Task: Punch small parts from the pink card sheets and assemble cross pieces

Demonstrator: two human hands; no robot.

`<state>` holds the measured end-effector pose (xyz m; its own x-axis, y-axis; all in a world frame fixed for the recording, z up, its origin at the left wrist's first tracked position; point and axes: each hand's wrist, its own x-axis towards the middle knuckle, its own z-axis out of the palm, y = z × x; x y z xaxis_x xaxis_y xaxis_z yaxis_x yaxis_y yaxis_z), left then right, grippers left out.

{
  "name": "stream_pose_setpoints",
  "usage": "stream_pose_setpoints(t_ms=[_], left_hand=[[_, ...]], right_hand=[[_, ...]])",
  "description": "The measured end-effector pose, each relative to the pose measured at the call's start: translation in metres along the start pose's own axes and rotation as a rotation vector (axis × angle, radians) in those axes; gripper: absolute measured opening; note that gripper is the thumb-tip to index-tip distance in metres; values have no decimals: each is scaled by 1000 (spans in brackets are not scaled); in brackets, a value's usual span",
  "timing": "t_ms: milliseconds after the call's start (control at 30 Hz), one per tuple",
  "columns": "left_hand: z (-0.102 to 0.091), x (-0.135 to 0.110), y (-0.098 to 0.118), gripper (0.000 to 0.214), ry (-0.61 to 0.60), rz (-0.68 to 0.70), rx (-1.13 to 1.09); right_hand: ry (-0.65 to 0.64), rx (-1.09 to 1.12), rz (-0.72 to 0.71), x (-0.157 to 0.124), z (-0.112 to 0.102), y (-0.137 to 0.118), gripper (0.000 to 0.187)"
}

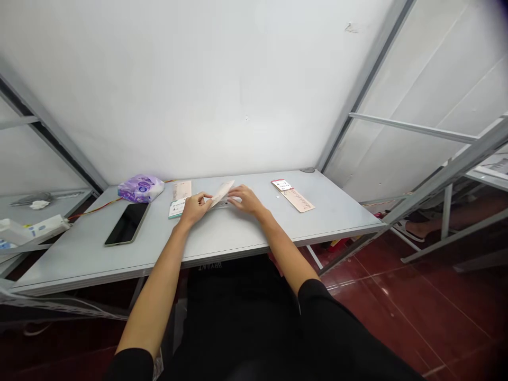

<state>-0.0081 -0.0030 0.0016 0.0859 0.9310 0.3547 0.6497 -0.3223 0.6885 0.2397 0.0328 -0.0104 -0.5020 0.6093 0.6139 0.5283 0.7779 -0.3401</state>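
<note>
My left hand (195,208) is closed, with thumb and fingers pinching the near end of a beige card (222,192) with handwriting on it. The card tilts up off the table toward the right. My right hand (245,199) is at the card's far end, fingers apart, and whether they touch it is unclear. Under the card, partly covered, lies a small greyish flat piece (224,203) with dark spots. Beside my left hand lies a white card with a green edge (177,208), partly hidden, with another beige card (182,190) above it.
On the right lie a red-and-white card (281,184) and a beige strip (299,200). A black-screened phone (127,223) and purple tissue pack (141,188) are on the left of the grey table (246,233). A white wall (222,95) stands behind, with metal frames at both sides.
</note>
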Motion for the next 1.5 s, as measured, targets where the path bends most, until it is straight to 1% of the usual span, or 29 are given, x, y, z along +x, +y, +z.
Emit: stream_pose_setpoints(t_ms=[100,333,533,633,667,733,800,867,933,1067,1100,1167,1267,1333,1433,1500], left_hand=[[1,0,0,35,-2,8,-5],[4,-2,1,33,-47,52,2],[4,-1,3,33,-46,73,9],[4,-1,3,33,-38,78,12],[4,-2,3,33,-23,75,13],[4,-2,5,34,31,60,9],[4,-3,6,35,104,46,2],[2,-3,9,36,186,41,-4],[0,-3,12,38,272,42,-7],[-5,0,12,38,456,31,18],[-6,0,10,37,495,32,39],[-9,2,5,37,547,47,100],[-15,4,-3,38,573,49,221],[-19,3,-6,39,567,6,304],[-25,1,-5,42,512,-77,384],[-28,-1,-3,43,469,-132,423]], right_hand=[[-67,-20,-31,0,2,1,17],[-23,-17,11,-2,6,-2,21],[-100,11,29,-2,11,-4,26],[-66,59,46,-2,10,-5,28],[-27,84,55,-2,9,-6,27],[89,143,94,-1,5,-8,24],[240,206,184,0,1,-9,24],[400,285,334,1,-3,-7,28],[552,401,523,3,-8,-1,33],[895,722,922,2,-18,18,49],[978,794,991,1,-21,23,53],[1105,908,1058,-3,-27,30,59],[1214,1053,1073,-9,-36,35,63],[1252,1128,1082,-13,-39,37,64],[1268,1173,1099,-16,-42,39,65],[1255,1173,1109,-18,-43,42,63]])
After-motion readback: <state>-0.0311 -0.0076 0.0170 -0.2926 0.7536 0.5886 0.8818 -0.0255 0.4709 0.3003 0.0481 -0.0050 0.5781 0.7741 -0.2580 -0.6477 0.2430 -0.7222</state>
